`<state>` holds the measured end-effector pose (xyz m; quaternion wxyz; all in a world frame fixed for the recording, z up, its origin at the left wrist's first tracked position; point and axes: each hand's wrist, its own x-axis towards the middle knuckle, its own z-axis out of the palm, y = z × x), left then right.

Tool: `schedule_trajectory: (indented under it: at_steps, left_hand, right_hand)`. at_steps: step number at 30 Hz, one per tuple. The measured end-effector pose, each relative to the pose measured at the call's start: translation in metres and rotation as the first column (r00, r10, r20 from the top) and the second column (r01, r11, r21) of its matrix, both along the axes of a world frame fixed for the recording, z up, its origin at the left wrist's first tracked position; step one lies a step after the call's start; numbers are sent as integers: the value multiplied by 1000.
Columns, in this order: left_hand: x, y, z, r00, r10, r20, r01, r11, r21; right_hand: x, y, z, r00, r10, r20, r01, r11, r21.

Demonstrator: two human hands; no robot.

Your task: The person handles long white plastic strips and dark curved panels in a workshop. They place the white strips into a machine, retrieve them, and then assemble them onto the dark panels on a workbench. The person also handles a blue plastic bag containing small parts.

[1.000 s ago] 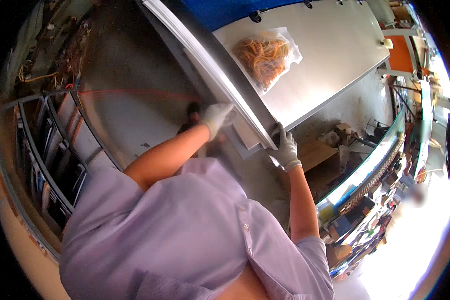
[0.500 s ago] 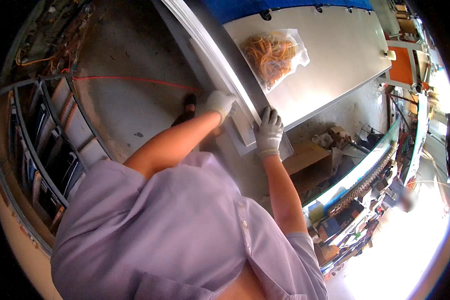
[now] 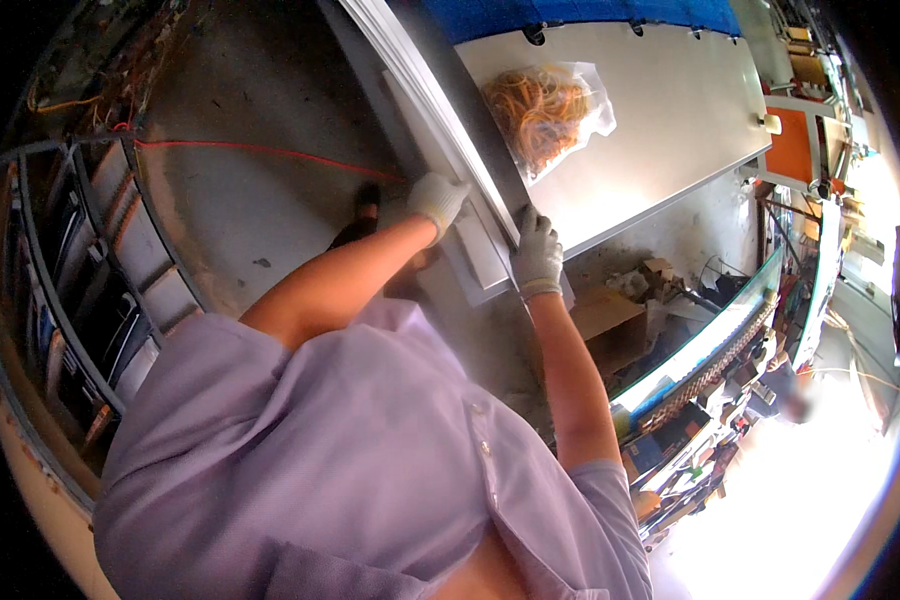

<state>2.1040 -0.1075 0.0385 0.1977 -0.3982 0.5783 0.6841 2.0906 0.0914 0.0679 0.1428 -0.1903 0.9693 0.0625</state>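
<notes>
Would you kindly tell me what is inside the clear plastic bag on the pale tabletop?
The clear plastic bag holds a loose tangle of what look like orange-yellow rubber bands. Anything beneath the uppermost ones is covered and cannot be seen.

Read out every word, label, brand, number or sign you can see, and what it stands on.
None is readable.
Long, white, ridged strip: no lettering I can make out.
Clear plastic bag of thin, orange-yellow loops: no print visible.
Brown cardboard box: no marking I can make out.
Jumbled brown and dark small boxes at right: too small and blurred to tell.
</notes>
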Motion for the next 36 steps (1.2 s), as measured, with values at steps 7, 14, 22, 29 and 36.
schedule_trajectory:
  at_steps: [7, 14, 22, 29, 36]
  left_hand:
    - [-7, -1, -2, 979, 204, -23, -187, 934, 305]
    - [-52, -39, 3, 955, 208, -211, -237, 964, -123]
    - [-39, -68, -15, 942, 301, -145, -319, 940, -120]
    - [-49, -76, -34, 989, -138, -59, 78, 811, -580]
    - [-59, -85, -18, 984, -177, -20, 155, 908, -389]
  right_hand:
    - [-39, -3, 59, 979, 26, 202, 11, 984, -179]
    - [18, 1, 25, 994, 42, -100, -28, 991, 131]
    - [46, 14, 8, 990, -133, 34, 135, 989, -63]
    - [44, 19, 15, 976, -208, 71, 212, 976, -52]
    - [39, 17, 22, 956, -262, 130, 280, 949, -143]
